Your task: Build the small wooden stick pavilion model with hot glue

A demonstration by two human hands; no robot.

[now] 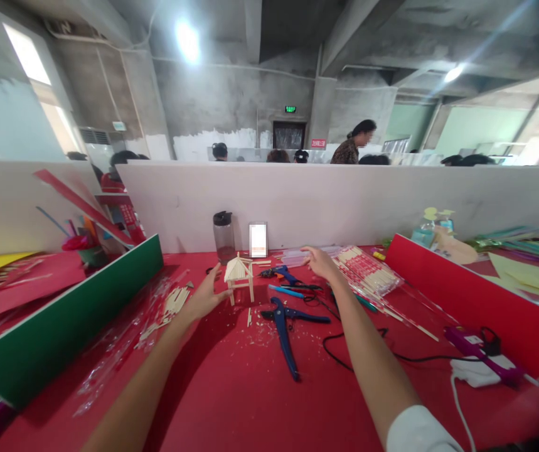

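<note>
A small pavilion model (pixel 238 271) made of pale wooden sticks, with a peaked roof, stands upright on the red table. My left hand (pixel 209 295) is beside it on the left, fingers apart, the thumb at one of its legs; whether it touches is hard to tell. My right hand (pixel 319 260) reaches over the table's far side with its fingers stretched, nothing visible in them, near clear plastic sleeves (pixel 295 256). A blue-handled glue gun (pixel 284 274) lies between the hands. Closer to me is an open dark blue cutter (pixel 281 320), and a light blue pen (pixel 287 292) lies behind it.
Packaged sticks (pixel 368 273) lie at right, loose sticks (pixel 175 301) at left. A bottle (pixel 223 237) stands by the white partition (pixel 184 201). A black cable (pixel 410 359) runs to a purple power strip (pixel 485 358). Green (pixel 76 320) and red (pixel 476 301) boards flank the table.
</note>
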